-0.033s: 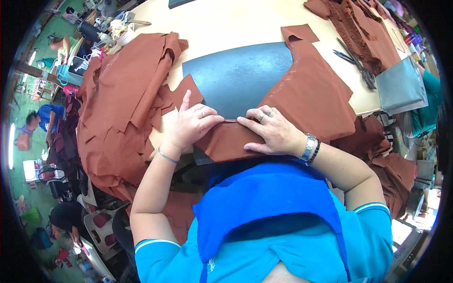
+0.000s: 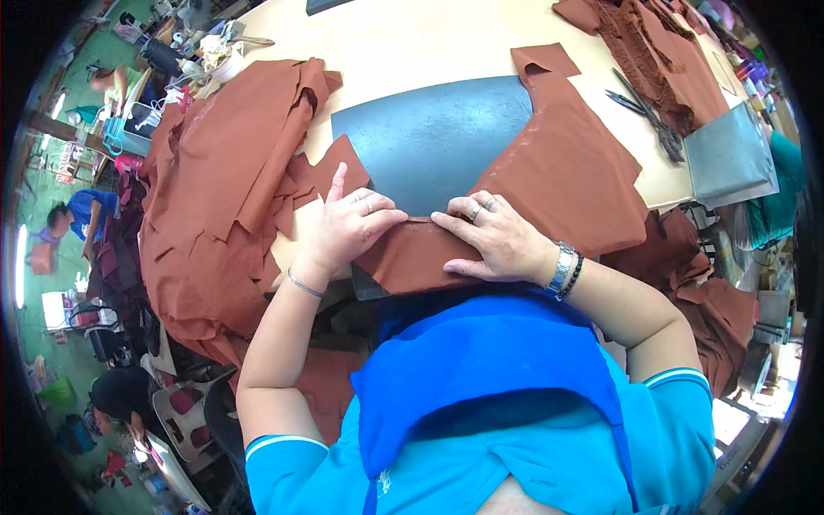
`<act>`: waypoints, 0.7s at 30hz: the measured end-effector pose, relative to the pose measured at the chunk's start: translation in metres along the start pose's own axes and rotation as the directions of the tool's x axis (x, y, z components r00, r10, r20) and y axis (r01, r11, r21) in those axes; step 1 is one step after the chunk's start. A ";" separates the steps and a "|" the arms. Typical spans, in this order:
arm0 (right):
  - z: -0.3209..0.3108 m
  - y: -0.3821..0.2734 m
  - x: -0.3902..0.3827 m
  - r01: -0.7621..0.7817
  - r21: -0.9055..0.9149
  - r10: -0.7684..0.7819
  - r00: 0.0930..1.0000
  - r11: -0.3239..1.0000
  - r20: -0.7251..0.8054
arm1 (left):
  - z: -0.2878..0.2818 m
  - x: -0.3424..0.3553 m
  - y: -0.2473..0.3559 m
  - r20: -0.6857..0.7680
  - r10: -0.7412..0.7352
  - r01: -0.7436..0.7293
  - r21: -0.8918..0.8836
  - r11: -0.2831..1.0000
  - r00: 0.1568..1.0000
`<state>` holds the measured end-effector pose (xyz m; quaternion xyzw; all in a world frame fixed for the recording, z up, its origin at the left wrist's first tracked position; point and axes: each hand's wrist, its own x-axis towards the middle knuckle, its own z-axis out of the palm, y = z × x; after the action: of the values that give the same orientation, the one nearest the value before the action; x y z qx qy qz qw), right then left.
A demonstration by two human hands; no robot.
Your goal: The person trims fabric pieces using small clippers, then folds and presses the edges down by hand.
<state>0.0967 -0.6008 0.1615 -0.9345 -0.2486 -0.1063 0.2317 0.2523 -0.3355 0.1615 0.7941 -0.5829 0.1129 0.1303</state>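
A reddish-brown fabric piece lies over a dark, smooth board, its near strip folded along a short edge before me. My left hand has thumb and finger together on that folded edge, while one other finger points up. Facing it, my right hand rests a fingertip on the same edge. Its thumb lies apart, stretched flat on the strip, and the fingers are spread. A small pointed flap of the same fabric sits just beyond my left hand.
Left of the board is a large heap of brown fabric pieces. Dark scissors lie to the right on the pale table, near a grey metal box-like block. More brown cloth lies behind. Other people work at the far left.
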 end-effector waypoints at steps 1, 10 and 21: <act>0.001 0.001 0.000 -0.001 0.001 0.001 1.000 1.000 0.002 | 0.000 0.001 0.000 -0.014 0.018 -0.018 0.022 1.000 1.000; -0.005 -0.012 0.016 -0.047 -0.104 0.059 0.991 0.994 0.123 | 0.000 0.001 0.004 -0.029 0.061 -0.058 0.104 0.993 0.998; -0.044 0.018 -0.025 0.002 -0.065 0.004 0.996 0.998 0.090 | -0.034 -0.029 0.068 -0.128 -0.427 0.437 0.064 0.897 0.895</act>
<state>0.0808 -0.6466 0.1848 -0.9455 -0.2547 -0.0722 0.1898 0.1781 -0.3168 0.1891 0.9012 -0.3780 0.1515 0.1479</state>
